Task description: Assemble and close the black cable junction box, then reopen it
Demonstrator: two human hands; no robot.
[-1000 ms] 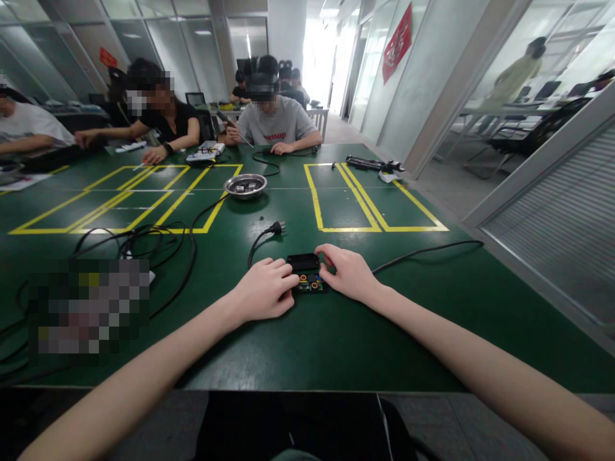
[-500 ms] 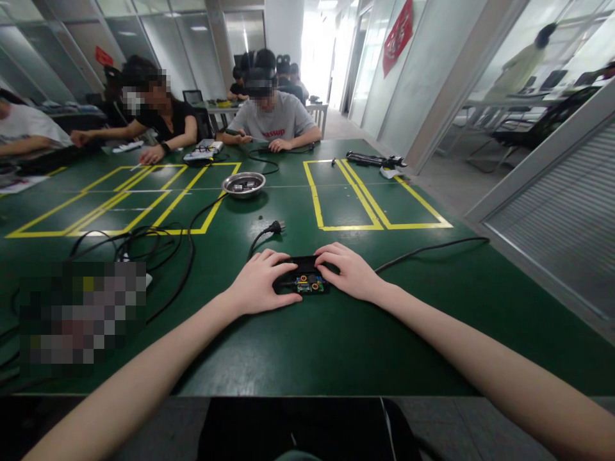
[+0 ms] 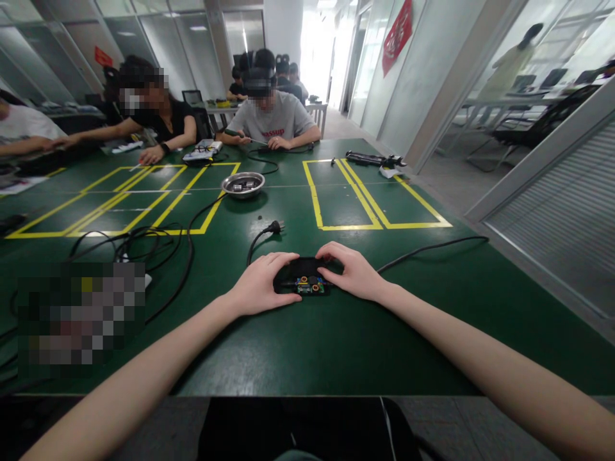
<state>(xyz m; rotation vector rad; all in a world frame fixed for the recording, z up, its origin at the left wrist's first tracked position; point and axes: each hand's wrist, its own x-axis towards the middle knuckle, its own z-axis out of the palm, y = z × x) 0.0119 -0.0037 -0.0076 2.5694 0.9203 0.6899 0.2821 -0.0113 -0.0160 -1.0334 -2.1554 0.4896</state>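
Handling the black casing [image 3: 307, 265] by its edges should spare the exposed circuit board [image 3: 310, 285], casing on surface [image 3: 384, 346] between left hand [image 3: 259, 285], spread open at one end, and right hand [image 3: 354, 273], curled, grip unclear

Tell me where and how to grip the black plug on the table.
Take the plug by its thick body, probably from above, pinching across its sides: the prongs point right and the cable trails off its left end.
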